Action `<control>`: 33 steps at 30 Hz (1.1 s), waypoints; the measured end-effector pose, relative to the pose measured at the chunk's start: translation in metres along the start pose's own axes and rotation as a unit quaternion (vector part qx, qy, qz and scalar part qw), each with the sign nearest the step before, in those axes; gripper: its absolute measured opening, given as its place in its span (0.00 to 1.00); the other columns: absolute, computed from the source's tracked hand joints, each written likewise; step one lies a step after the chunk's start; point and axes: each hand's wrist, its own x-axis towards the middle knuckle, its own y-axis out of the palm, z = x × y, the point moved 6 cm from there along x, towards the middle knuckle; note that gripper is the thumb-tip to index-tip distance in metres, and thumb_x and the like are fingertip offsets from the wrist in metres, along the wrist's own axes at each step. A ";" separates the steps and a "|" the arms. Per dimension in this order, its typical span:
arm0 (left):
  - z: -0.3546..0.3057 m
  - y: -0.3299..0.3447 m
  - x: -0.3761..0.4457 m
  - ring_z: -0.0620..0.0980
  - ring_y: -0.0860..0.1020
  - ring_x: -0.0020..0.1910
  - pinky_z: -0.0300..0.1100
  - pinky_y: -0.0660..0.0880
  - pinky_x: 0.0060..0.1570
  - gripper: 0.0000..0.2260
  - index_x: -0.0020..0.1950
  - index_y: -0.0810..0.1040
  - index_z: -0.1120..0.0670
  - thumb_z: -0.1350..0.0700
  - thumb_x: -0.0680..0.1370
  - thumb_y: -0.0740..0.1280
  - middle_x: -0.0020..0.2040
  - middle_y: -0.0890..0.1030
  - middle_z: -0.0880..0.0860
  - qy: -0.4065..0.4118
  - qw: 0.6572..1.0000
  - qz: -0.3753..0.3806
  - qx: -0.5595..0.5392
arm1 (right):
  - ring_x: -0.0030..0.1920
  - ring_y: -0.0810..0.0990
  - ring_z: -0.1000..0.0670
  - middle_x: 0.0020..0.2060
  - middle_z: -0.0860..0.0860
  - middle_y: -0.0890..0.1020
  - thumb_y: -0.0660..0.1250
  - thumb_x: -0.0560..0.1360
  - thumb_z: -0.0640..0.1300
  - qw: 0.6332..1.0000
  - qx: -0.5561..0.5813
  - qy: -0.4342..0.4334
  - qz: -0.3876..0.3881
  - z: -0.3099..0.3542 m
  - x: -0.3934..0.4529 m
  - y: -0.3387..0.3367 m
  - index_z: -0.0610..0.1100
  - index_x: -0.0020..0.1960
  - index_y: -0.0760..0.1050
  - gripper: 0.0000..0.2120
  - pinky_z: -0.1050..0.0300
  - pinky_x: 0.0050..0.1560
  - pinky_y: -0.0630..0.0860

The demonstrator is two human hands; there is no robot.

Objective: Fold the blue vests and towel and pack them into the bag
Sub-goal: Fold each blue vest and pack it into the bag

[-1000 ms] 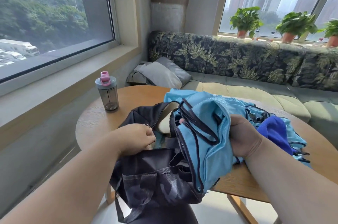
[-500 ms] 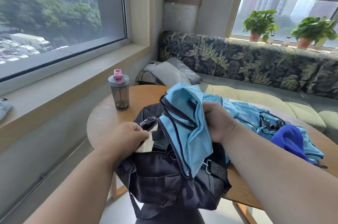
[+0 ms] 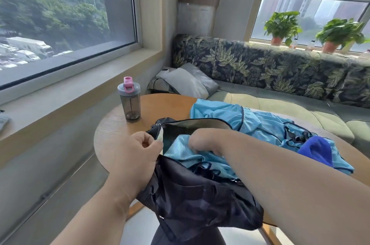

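Left hand (image 3: 136, 154) pinches the bag (image 3: 200, 194) rim open. Right hand (image 3: 208, 140), fingers curled, grips a blue vest (image 3: 192, 156) inside it.

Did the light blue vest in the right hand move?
Yes. The vest went down from above the black bag into its open mouth, pushed by the right hand; the left hand grips the rim.

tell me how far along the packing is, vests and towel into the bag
Partly done. One light blue vest is going into the open dark bag: the right hand pushes it down while the left hand holds the bag's rim open. Left to pack: more light blue vests heaped on the table, not visibly folded, and the dark blue towel on top of them.
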 end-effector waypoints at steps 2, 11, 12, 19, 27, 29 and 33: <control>-0.002 0.000 -0.003 0.47 0.73 0.30 0.45 0.72 0.35 0.09 0.40 0.77 0.59 0.54 0.76 0.71 0.31 0.80 0.55 0.000 1.000 0.007 -0.006 | 0.39 0.70 0.45 0.38 0.47 0.70 0.56 0.82 0.32 0.984 -0.176 -0.015 0.008 0.005 0.002 0.002 0.38 0.48 0.71 0.07 0.56 0.39 0.67; -0.016 -0.006 -0.017 0.43 0.68 0.27 0.39 0.68 0.31 0.10 0.37 0.73 0.57 0.57 0.75 0.70 0.26 0.71 0.45 0.045 0.998 0.030 0.013 | 0.51 0.83 0.34 0.47 0.35 0.84 0.64 0.70 0.31 0.960 0.161 0.102 0.205 -0.003 0.024 0.043 0.32 0.52 0.80 0.12 0.39 0.62 0.78; -0.017 -0.006 -0.019 0.43 0.68 0.27 0.40 0.68 0.32 0.10 0.37 0.73 0.57 0.57 0.75 0.70 0.26 0.71 0.45 0.046 0.998 0.034 0.012 | 0.56 0.83 0.32 0.53 0.33 0.84 0.64 0.70 0.31 0.959 0.145 0.115 0.217 -0.009 0.025 0.046 0.31 0.56 0.81 0.16 0.37 0.66 0.77; -0.013 -0.011 -0.027 0.43 0.67 0.26 0.47 0.68 0.34 0.09 0.37 0.73 0.56 0.58 0.75 0.70 0.27 0.72 0.46 0.047 0.998 0.042 -0.003 | 0.55 0.82 0.34 0.55 0.33 0.81 0.61 0.69 0.34 0.952 0.104 0.179 0.226 -0.062 0.029 0.030 0.32 0.61 0.77 0.21 0.42 0.62 0.78; -0.021 -0.004 -0.042 0.42 0.66 0.26 0.42 0.67 0.31 0.11 0.36 0.71 0.57 0.58 0.75 0.70 0.26 0.69 0.45 0.075 0.995 0.071 -0.001 | 0.60 0.77 0.40 0.64 0.40 0.78 0.56 0.86 0.43 0.935 -0.335 0.064 0.096 -0.061 0.040 0.010 0.36 0.70 0.75 0.18 0.51 0.58 0.69; -0.021 -0.004 -0.044 0.43 0.66 0.26 0.39 0.66 0.29 0.11 0.37 0.72 0.57 0.58 0.75 0.70 0.26 0.69 0.46 0.078 0.994 0.071 0.003 | 0.63 0.77 0.39 0.66 0.40 0.77 0.57 0.85 0.42 0.928 -0.346 0.089 0.108 -0.068 0.044 0.014 0.35 0.73 0.72 0.19 0.49 0.63 0.70; -0.020 -0.002 -0.048 0.43 0.65 0.27 0.44 0.67 0.32 0.10 0.37 0.71 0.57 0.57 0.75 0.70 0.26 0.69 0.45 0.081 0.994 0.077 0.001 | 0.57 0.74 0.41 0.62 0.42 0.77 0.57 0.85 0.42 0.943 -0.296 0.112 0.105 -0.077 0.040 0.004 0.36 0.72 0.73 0.19 0.47 0.66 0.72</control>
